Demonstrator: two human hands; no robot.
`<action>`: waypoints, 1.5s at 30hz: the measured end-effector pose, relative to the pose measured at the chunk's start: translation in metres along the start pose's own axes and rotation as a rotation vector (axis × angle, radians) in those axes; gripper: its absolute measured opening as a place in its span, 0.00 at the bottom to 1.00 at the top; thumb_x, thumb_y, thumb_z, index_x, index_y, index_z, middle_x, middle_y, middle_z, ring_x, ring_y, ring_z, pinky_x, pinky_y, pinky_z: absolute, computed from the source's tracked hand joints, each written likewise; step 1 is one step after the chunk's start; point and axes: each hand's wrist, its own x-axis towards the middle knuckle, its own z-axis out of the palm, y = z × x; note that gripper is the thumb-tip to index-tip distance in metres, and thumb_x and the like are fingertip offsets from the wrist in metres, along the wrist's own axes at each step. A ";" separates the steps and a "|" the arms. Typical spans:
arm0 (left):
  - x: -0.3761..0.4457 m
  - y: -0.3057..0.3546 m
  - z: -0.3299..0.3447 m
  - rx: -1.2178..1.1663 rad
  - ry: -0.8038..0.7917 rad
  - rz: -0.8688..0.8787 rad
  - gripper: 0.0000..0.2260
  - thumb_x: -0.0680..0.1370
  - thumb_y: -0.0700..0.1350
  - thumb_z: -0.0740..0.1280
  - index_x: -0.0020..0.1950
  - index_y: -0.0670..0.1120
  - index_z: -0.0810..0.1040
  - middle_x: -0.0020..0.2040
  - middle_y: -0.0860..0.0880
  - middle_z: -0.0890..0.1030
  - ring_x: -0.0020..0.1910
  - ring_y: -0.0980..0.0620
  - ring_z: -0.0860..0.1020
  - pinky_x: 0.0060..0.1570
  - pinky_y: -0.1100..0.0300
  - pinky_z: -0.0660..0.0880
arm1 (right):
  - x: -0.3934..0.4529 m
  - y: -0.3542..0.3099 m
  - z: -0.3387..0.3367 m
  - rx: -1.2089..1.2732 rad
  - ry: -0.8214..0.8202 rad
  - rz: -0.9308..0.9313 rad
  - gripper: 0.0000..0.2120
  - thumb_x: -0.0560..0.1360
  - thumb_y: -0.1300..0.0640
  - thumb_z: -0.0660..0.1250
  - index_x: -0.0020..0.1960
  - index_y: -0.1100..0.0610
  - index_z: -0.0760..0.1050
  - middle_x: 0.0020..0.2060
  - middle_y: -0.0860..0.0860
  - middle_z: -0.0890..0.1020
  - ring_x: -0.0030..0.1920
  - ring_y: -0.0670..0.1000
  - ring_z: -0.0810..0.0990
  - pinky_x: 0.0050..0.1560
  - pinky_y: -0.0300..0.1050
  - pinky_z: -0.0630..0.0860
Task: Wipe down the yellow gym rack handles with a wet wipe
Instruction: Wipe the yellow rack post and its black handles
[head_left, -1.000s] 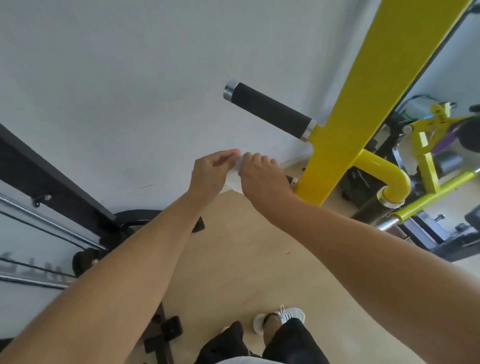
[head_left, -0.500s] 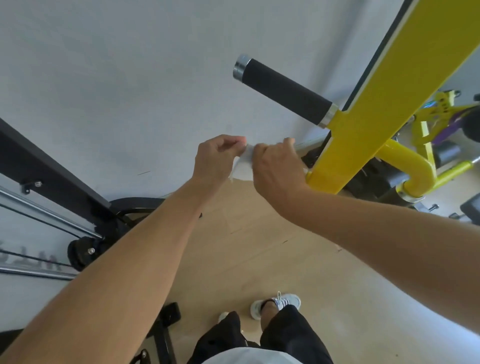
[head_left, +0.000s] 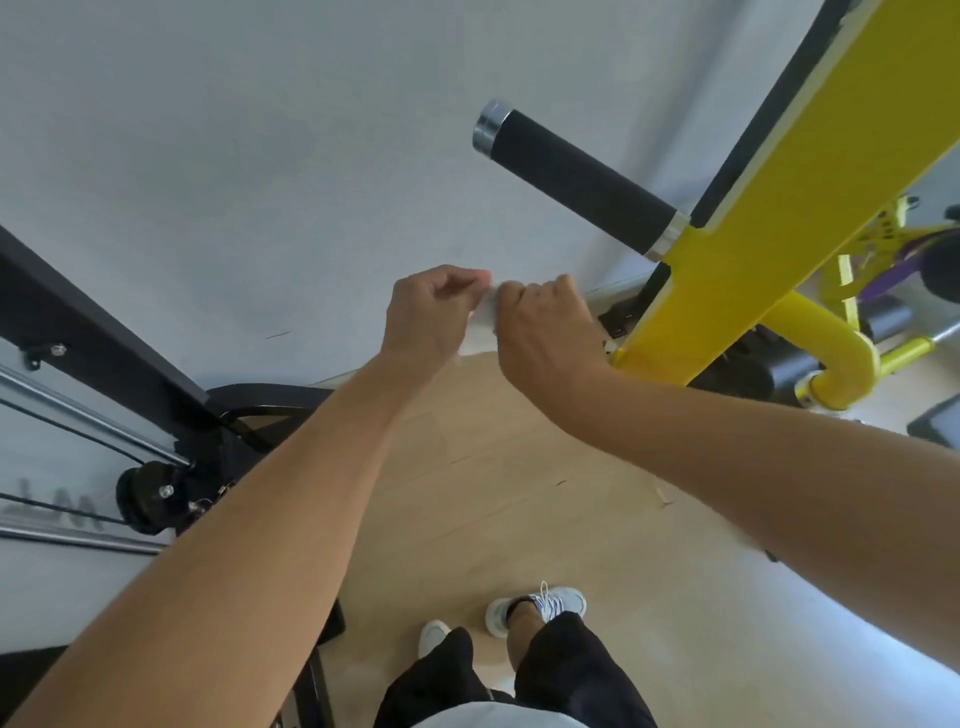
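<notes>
A white wet wipe (head_left: 487, 310) is held between both hands in the middle of the view. My left hand (head_left: 434, 312) pinches its left edge and my right hand (head_left: 540, 325) grips its right side with curled fingers; most of the wipe is hidden between them. Above and to the right, a black foam handle (head_left: 579, 179) with a chrome end cap sticks out from the yellow rack beam (head_left: 779, 223). Both hands are below the handle and apart from it.
A black cable machine frame (head_left: 93, 338) with steel rods and a pulley (head_left: 148, 496) stands at the left. A yellow curved tube (head_left: 836, 353) and more yellow equipment lie at the right. A white wall is ahead, wooden floor (head_left: 493, 493) below, with my feet near the bottom.
The view has drifted, so the handle and beam sit differently in frame. Both hands stay together on the wipe and have closed a little more tightly over it.
</notes>
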 end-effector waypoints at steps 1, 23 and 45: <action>-0.001 0.001 0.000 -0.002 -0.010 0.001 0.07 0.78 0.47 0.71 0.53 0.50 0.87 0.45 0.59 0.86 0.40 0.71 0.80 0.42 0.78 0.72 | 0.011 -0.006 0.002 0.094 0.047 0.015 0.12 0.84 0.56 0.52 0.60 0.61 0.70 0.42 0.54 0.76 0.40 0.53 0.75 0.53 0.50 0.71; -0.003 0.000 -0.011 0.015 -0.007 -0.034 0.08 0.78 0.47 0.72 0.55 0.50 0.87 0.46 0.61 0.84 0.43 0.74 0.79 0.43 0.80 0.70 | -0.008 0.020 -0.019 0.007 -0.233 -0.131 0.13 0.81 0.54 0.60 0.64 0.57 0.70 0.48 0.54 0.74 0.47 0.55 0.78 0.62 0.58 0.69; -0.022 0.009 -0.001 0.146 0.111 -0.014 0.09 0.77 0.51 0.71 0.54 0.51 0.86 0.51 0.52 0.87 0.53 0.53 0.82 0.55 0.59 0.76 | -0.064 0.034 -0.045 -0.238 -0.219 -0.200 0.22 0.80 0.54 0.67 0.70 0.60 0.67 0.55 0.57 0.80 0.52 0.58 0.81 0.58 0.56 0.73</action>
